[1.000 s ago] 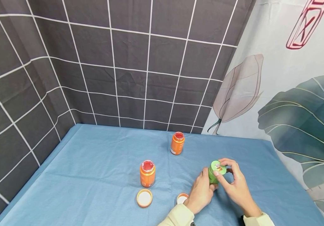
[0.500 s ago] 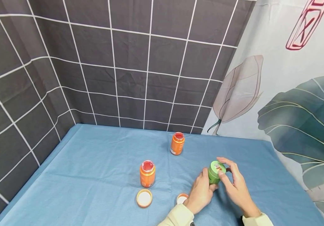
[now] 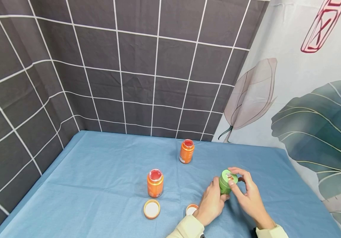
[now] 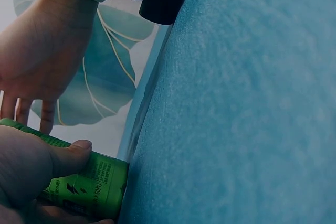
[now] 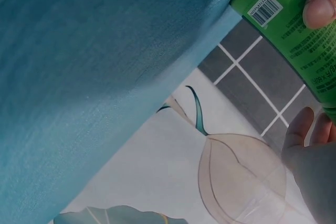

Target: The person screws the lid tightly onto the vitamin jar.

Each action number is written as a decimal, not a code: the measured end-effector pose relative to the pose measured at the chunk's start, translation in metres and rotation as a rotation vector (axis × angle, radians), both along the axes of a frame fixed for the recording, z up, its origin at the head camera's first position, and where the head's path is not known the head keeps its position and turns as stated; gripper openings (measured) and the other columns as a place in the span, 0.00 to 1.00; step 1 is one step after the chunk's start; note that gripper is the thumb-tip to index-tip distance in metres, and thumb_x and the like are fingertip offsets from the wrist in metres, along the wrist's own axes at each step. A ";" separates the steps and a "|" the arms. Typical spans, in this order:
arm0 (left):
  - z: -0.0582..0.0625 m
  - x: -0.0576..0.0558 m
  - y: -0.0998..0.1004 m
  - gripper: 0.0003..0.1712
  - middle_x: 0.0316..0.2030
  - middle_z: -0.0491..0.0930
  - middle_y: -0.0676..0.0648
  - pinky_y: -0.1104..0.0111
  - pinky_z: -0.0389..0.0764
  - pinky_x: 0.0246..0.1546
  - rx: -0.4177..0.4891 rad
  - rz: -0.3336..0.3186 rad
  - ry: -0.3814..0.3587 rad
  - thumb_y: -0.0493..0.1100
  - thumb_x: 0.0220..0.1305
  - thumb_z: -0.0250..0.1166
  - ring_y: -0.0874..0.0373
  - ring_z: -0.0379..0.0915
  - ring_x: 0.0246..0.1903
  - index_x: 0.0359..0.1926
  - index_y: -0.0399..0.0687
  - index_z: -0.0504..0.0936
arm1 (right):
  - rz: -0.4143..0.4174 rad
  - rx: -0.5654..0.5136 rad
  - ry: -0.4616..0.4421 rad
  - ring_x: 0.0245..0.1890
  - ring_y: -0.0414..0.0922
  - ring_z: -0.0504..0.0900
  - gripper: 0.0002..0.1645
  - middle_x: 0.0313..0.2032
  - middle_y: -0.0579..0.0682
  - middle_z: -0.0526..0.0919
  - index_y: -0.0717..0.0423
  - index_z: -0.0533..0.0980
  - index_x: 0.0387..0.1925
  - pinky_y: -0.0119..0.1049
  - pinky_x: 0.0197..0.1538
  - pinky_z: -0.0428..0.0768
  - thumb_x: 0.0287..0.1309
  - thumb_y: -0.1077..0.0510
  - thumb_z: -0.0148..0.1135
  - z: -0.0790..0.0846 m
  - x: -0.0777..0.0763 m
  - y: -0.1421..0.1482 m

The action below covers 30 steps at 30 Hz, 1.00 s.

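Observation:
A green pill bottle (image 3: 224, 189) stands on the cloth, with its green lid (image 3: 226, 176) on top. My left hand (image 3: 212, 202) grips the bottle's body; in the left wrist view the thumb of that left hand (image 4: 26, 163) lies along the printed label. My right hand (image 3: 250, 195) holds the lid between thumb and fingers. The right wrist view shows a barcode on the bottle (image 5: 294, 30), with the right hand (image 5: 315, 177) at its top end. Beside my left wrist lies an orange-rimmed lid (image 3: 191, 209), partly hidden by the hand.
Two orange bottles without lids stand on the blue cloth (image 3: 99, 172): a nearer orange bottle (image 3: 155, 187) and a farther orange bottle (image 3: 186, 152) towards the back. A second orange-rimmed lid (image 3: 151, 209) lies in front of the nearer one. A dark gridded curtain (image 3: 137, 86) hangs behind.
The fingers of my right hand have shifted slightly on the green lid, the thumb moving a little right. The left hand and both orange bottles have stayed in place.

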<state>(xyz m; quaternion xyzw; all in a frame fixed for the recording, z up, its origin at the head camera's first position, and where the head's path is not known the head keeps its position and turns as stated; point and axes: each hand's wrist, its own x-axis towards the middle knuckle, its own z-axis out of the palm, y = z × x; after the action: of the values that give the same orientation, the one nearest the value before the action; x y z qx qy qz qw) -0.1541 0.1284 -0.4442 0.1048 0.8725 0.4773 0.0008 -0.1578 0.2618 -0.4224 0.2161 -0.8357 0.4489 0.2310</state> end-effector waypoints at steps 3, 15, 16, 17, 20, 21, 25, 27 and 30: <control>0.000 0.000 0.000 0.25 0.36 0.72 0.56 0.69 0.73 0.33 0.003 -0.002 -0.002 0.45 0.54 0.67 0.64 0.72 0.34 0.51 0.54 0.66 | -0.015 -0.012 -0.031 0.54 0.38 0.68 0.20 0.53 0.51 0.73 0.63 0.69 0.49 0.25 0.47 0.64 0.52 0.69 0.60 0.001 0.000 0.000; 0.000 0.000 -0.001 0.23 0.35 0.71 0.56 0.69 0.73 0.33 0.001 0.001 0.026 0.44 0.54 0.67 0.64 0.72 0.34 0.48 0.54 0.66 | -0.057 0.012 -0.052 0.51 0.36 0.66 0.21 0.51 0.51 0.72 0.57 0.70 0.47 0.26 0.45 0.63 0.51 0.67 0.63 0.000 0.000 0.000; 0.000 0.000 -0.001 0.23 0.35 0.71 0.56 0.69 0.73 0.33 0.002 0.000 0.024 0.44 0.54 0.67 0.64 0.72 0.34 0.48 0.54 0.66 | -0.058 0.011 -0.052 0.51 0.36 0.66 0.21 0.51 0.52 0.72 0.57 0.70 0.47 0.26 0.45 0.63 0.50 0.67 0.63 -0.001 -0.001 0.000; 0.000 0.000 -0.001 0.23 0.35 0.71 0.56 0.69 0.73 0.33 0.002 -0.001 0.024 0.44 0.54 0.67 0.64 0.72 0.34 0.48 0.54 0.66 | -0.059 0.011 -0.051 0.51 0.36 0.66 0.21 0.51 0.52 0.72 0.58 0.70 0.47 0.26 0.45 0.63 0.50 0.67 0.63 -0.001 -0.001 0.000; 0.000 0.000 -0.001 0.22 0.35 0.72 0.56 0.69 0.74 0.33 0.004 -0.006 0.024 0.45 0.54 0.67 0.64 0.73 0.35 0.48 0.55 0.66 | -0.063 0.017 -0.047 0.51 0.36 0.65 0.22 0.51 0.51 0.71 0.58 0.69 0.48 0.25 0.45 0.63 0.50 0.67 0.63 -0.001 -0.001 0.000; 0.000 0.000 -0.001 0.22 0.35 0.72 0.56 0.69 0.74 0.33 0.005 -0.005 0.027 0.45 0.54 0.67 0.64 0.73 0.35 0.48 0.54 0.66 | -0.063 0.019 -0.047 0.52 0.36 0.65 0.22 0.52 0.51 0.71 0.58 0.69 0.49 0.25 0.45 0.63 0.50 0.67 0.63 -0.001 -0.001 0.000; -0.001 0.000 -0.001 0.23 0.35 0.72 0.56 0.69 0.74 0.34 0.007 0.002 0.039 0.43 0.54 0.67 0.64 0.72 0.35 0.48 0.54 0.66 | -0.059 0.014 -0.043 0.55 0.36 0.63 0.25 0.54 0.51 0.69 0.57 0.67 0.54 0.25 0.47 0.63 0.53 0.67 0.60 -0.001 -0.001 -0.001; -0.002 0.001 -0.001 0.23 0.35 0.72 0.55 0.69 0.74 0.34 0.007 0.008 0.044 0.43 0.53 0.67 0.64 0.72 0.34 0.48 0.53 0.67 | -0.047 0.008 -0.026 0.56 0.37 0.64 0.26 0.54 0.53 0.69 0.59 0.66 0.56 0.24 0.47 0.63 0.54 0.68 0.59 -0.001 -0.001 -0.001; -0.002 0.001 0.000 0.24 0.35 0.72 0.55 0.69 0.74 0.34 0.006 0.010 0.045 0.43 0.53 0.68 0.64 0.72 0.34 0.49 0.52 0.66 | -0.026 0.010 -0.001 0.56 0.39 0.65 0.26 0.55 0.55 0.70 0.62 0.66 0.56 0.24 0.48 0.63 0.53 0.71 0.57 0.000 0.000 -0.001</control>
<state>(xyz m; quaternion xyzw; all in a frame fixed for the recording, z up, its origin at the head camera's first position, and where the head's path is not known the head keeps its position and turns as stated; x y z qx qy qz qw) -0.1531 0.1282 -0.4459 0.1111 0.8712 0.4776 -0.0216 -0.1578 0.2608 -0.4225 0.2062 -0.8407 0.4420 0.2353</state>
